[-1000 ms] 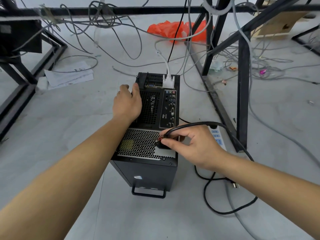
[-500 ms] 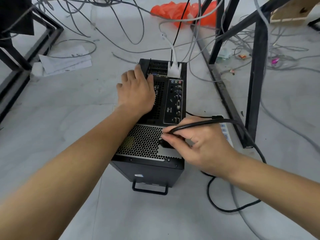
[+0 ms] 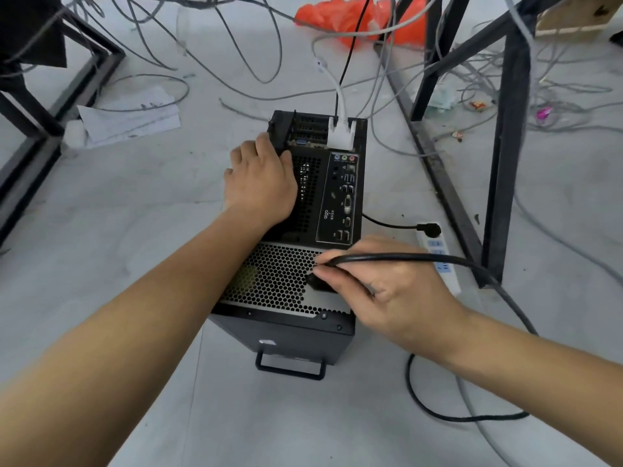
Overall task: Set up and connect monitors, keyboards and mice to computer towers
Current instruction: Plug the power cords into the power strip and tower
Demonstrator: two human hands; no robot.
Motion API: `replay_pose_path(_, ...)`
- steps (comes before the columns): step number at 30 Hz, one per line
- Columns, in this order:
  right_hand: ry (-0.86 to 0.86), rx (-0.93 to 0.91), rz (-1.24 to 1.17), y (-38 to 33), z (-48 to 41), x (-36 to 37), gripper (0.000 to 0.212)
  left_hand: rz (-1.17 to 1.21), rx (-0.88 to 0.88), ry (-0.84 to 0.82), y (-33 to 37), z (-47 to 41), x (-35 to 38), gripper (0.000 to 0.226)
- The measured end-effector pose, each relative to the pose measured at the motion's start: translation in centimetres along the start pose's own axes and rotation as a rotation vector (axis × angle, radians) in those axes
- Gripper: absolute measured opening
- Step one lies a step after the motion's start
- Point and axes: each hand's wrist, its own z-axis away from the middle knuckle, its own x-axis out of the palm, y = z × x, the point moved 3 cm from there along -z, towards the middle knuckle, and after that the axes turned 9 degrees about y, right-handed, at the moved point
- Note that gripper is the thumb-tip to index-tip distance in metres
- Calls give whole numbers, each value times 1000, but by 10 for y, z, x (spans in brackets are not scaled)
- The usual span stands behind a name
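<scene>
A black computer tower (image 3: pixel 290 332) lies on the grey floor with its rear panel facing up. My left hand (image 3: pixel 261 183) rests on the panel's left side, fingers curled over the case's edge. My right hand (image 3: pixel 381 291) pinches the black power plug (image 3: pixel 315 281) at the power supply's socket, beside the honeycomb grille. Its black power cable (image 3: pixel 404 257) runs over my fingers to the right and down to the floor. A white DVI connector (image 3: pixel 340 138) is plugged in at the panel's far end.
A white power strip (image 3: pixel 441 261) with a black plug in it lies right of the tower. Black metal desk frames (image 3: pixel 502 163) stand at right and left. Grey cables trail over the floor. Papers (image 3: pixel 131 119) lie at left, an orange bag (image 3: pixel 340 18) beyond.
My view has dipped and drawn closer to the tower. My left hand slid a little nearer along the case's edge. My right hand stays at the power socket with the plug.
</scene>
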Motion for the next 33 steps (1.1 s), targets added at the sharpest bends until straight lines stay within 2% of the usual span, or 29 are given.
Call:
replay_pose_path(4, -35, 33, 19, -3, -4, -1, 15, 5, 6, 0, 0, 2, 0, 53)
replay_pose_path(8, -84, 151, -99, -1, -4, -9, 18, 11, -9, -8, 1, 1, -2, 53)
replay_pose_path(15, -85, 114, -126, 5, -5, 0, 18, 16, -4, -17, -1, -4, 0, 52)
replay_pose_path(19, -32, 27, -85, 7, -5, 5, 16, 19, 0, -22, -2, -10, 4, 52)
replay_pose_path(25, -41, 43, -59, 2, -7, 11, 16, 18, 16, -22, -4, -11, 3, 51)
replay_pose_path(29, -136, 170, -74, -5, 1, -10, 24, 48, 13, -4, 1, -10, 1, 50)
replay_pose_path(33, -99, 64, -33, -10, 12, -54, 31, 114, 5, 36, -1, -7, -3, 46)
